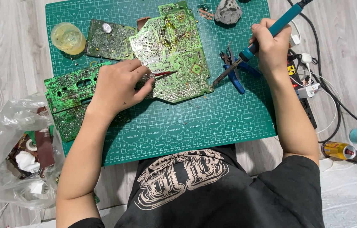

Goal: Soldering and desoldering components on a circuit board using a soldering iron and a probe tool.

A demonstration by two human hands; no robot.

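Seen from above, a person in a black printed shirt sits at a green cutting mat [212, 126] laid on a pale wood-grain tabletop [9, 50]. In the upper middle of the frame lies a large green circuit board [174, 50], solder side up, flat on the mat so its joints can be reached.

The right hand [271, 46], at the upper right, has its grip closed around the blue handle of a soldering iron [256, 46], held like a pen. The iron slants down and left, so its dark tip meets the right-hand lower edge of the large board.

The left hand [117, 86], at centre left, rests on the board's left edge and appears to steady it. Its grip is closed on a thin tool with a reddish tip [161, 74], probably tweezers, pointing right across the board.

Blue-handled pliers [233, 71] lie just beside the iron's tip, within easy reach. Two smaller green boards [70, 90] sit under the left forearm at the left of the mat, another darker board [109, 40] lies at the upper left next to a round yellowish tub [68, 38]. A grey crumpled lump [228, 12] sits at the top edge. A clear plastic bag of scraps [22, 156] lies at lower left, off the mat. A power strip with cables [305, 88] runs along the right, with a yellow can [338, 150] below it.
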